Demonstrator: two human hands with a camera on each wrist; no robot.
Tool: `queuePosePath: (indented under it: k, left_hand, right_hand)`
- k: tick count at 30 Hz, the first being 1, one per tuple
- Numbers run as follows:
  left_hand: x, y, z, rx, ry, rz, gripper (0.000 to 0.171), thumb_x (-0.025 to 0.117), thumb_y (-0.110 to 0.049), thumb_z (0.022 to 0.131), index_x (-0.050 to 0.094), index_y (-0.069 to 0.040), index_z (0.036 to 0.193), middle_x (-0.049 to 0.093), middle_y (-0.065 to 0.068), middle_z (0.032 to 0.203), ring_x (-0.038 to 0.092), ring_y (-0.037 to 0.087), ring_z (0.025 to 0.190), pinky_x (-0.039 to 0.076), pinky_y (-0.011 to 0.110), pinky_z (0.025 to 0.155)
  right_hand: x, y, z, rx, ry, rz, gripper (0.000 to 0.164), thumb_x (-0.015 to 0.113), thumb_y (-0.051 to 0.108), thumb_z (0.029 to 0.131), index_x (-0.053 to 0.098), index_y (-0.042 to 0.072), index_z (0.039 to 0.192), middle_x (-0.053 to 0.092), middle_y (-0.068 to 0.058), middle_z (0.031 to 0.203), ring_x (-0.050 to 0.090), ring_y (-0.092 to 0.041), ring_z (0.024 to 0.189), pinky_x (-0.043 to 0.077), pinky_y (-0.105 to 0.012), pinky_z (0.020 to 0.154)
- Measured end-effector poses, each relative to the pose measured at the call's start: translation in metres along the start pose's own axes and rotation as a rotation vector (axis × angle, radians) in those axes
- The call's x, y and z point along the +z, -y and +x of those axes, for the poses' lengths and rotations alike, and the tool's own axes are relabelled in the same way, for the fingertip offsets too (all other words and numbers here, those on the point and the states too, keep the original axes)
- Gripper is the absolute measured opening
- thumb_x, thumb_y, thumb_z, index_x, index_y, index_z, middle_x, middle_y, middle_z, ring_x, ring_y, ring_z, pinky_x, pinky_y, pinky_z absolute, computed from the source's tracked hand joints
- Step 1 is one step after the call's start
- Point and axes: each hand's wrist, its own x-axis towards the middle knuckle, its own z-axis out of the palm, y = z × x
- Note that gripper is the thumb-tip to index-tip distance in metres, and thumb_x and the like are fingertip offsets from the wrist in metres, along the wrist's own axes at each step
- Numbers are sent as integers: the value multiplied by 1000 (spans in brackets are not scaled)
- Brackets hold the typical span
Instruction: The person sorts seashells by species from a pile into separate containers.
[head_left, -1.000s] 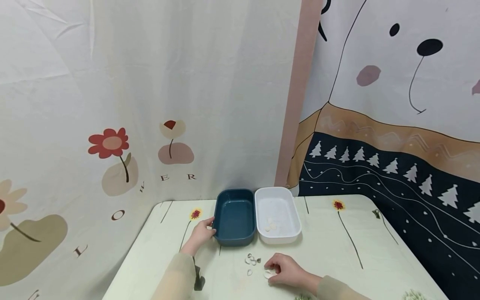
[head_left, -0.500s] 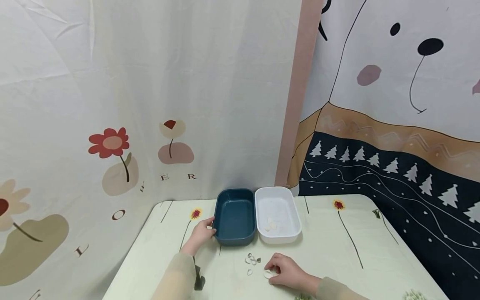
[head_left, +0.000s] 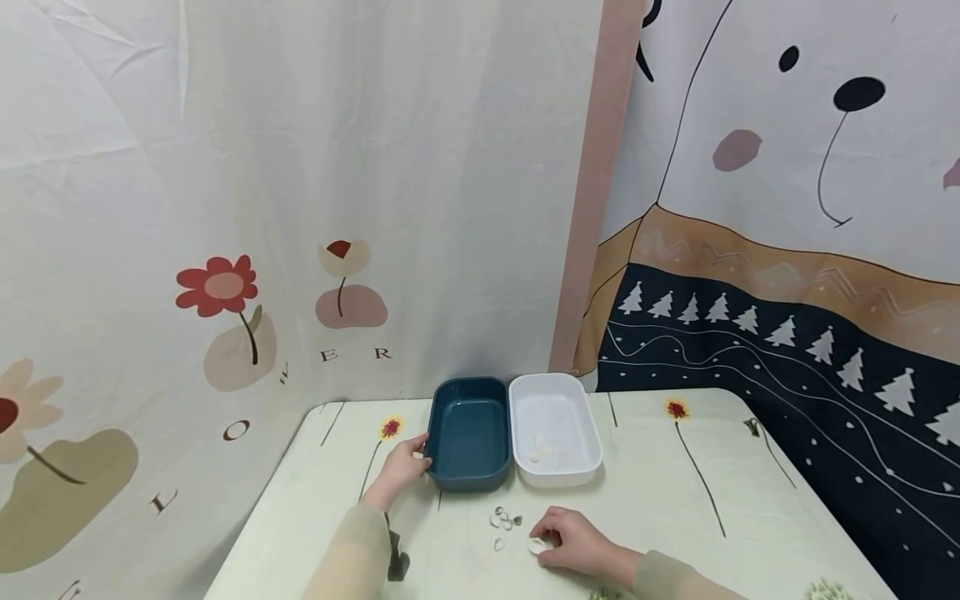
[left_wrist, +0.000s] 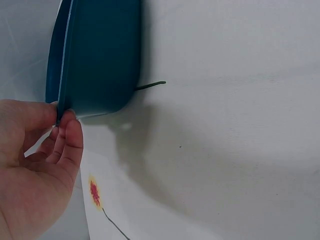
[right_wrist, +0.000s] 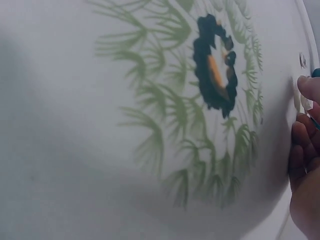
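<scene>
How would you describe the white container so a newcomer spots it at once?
At the far side of the pale table, below the light curtain, find the dark blue container. Immediately right of it stands the white container, also rectangular and open-topped. Its white colour and the few pale pieces inside set it apart.

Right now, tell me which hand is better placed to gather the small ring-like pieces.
Probably the right hand: it is close beside the ring-like pieces, though it pinches a white piece. The left hand is farther off, holding the blue tray.
</scene>
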Motion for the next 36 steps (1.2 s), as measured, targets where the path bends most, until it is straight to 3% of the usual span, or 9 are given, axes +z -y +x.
queuePosePath:
  k: [15,28,36]
  left_hand:
    - [-1,0,-5,26,-1,0,55,59,4,87,43,10,139,58,25,112,56,17,72,47,30,63]
    - [-1,0,-2,37,-6,-15,56,59,4,86,43,10,139,58,22,109,56,17,70,47,29,62]
    - [0,2,1,45,-8,16,55,60,3,86,44,10,138,59,22,108,56,18,72,47,30,63]
  right_hand:
    - [-14,8,14,-11,17,-55,24,78,13,77,72,9,100,57,15,81,48,4,63,44,-18,59]
    - [-39,28,31,-13,44,-120,25,78,13,78,72,10,103,57,14,83,50,0,66,45,-20,62]
    - [-60,32,41,-27,13,-117,25,78,14,79,72,10,103,58,10,83,51,-1,67,46,-22,62]
